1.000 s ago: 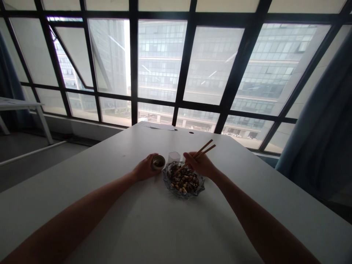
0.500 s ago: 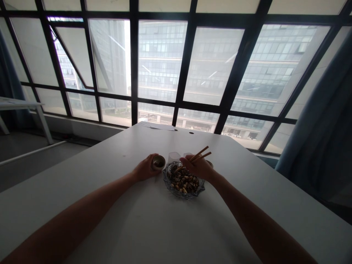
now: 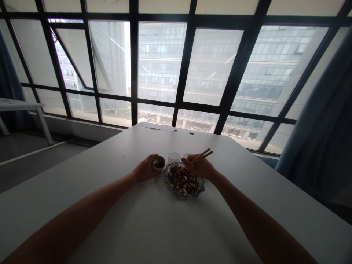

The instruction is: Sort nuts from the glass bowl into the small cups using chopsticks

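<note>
Lowered 2 slim tan wooden chopsticks [image 3: 205, 155], pinched in right hand [image 3: 202, 169], toward small brown nuts [image 3: 185, 182], seemingly light, slippery, best gripped mid-shell.

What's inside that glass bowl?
The glass bowl holds a heap of small brown and pale pieces, seemingly seeds and nuts. They hide its bottom; the right hand and chopsticks cover part of its far side.
</note>
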`<action>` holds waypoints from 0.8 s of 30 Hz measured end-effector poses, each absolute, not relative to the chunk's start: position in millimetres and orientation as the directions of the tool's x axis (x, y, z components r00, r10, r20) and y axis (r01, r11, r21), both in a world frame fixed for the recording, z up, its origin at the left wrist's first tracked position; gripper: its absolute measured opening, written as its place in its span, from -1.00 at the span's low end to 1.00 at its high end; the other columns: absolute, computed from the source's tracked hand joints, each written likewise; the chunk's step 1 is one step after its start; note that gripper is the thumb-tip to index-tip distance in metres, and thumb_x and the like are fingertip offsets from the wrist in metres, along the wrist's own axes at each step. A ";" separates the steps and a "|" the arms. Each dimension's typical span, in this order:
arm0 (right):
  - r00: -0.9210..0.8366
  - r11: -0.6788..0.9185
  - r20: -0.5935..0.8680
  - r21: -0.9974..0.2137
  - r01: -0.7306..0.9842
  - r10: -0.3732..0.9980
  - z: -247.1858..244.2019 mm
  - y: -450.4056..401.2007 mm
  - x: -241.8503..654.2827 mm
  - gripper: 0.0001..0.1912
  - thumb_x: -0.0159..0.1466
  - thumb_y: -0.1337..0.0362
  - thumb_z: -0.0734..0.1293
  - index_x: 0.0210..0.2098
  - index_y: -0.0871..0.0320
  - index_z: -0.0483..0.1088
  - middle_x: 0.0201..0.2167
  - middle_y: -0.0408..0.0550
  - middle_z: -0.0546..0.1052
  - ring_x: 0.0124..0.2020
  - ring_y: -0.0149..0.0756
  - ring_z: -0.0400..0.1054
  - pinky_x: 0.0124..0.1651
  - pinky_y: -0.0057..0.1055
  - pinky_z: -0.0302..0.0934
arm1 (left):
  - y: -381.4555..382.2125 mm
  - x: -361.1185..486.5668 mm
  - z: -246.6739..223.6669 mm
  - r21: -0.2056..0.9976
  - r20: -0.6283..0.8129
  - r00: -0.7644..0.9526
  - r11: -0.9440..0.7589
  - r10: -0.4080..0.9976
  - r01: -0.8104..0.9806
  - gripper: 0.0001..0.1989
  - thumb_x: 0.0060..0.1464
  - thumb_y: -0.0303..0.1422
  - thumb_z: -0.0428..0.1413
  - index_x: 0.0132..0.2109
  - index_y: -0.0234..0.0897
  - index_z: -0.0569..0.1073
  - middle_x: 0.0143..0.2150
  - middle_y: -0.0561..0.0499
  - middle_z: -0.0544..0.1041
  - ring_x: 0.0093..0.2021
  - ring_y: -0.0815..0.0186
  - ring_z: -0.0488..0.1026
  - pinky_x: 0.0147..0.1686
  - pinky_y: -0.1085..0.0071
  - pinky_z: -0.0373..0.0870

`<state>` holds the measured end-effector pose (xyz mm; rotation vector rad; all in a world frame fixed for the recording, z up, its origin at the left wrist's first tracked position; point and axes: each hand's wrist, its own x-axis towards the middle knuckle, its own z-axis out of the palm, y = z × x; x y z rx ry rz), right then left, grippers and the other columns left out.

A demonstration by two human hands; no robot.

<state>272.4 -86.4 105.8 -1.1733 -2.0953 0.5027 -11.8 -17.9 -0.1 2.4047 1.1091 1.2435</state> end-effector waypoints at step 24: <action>-0.408 0.503 0.299 -0.592 0.630 0.863 125.7 -84.3 300.7 -0.39 0.28 -0.22 0.25 -0.66 0.12 0.35 -0.79 -0.14 0.39 -0.77 -0.38 0.27 -0.68 -0.48 0.13 | -18.3 -12.0 -0.1 0.507 0.621 0.346 -0.697 0.704 0.507 -0.27 -0.10 -0.16 0.33 0.22 -0.19 0.31 0.12 -0.21 0.50 0.05 -0.01 0.52 0.06 0.05 0.46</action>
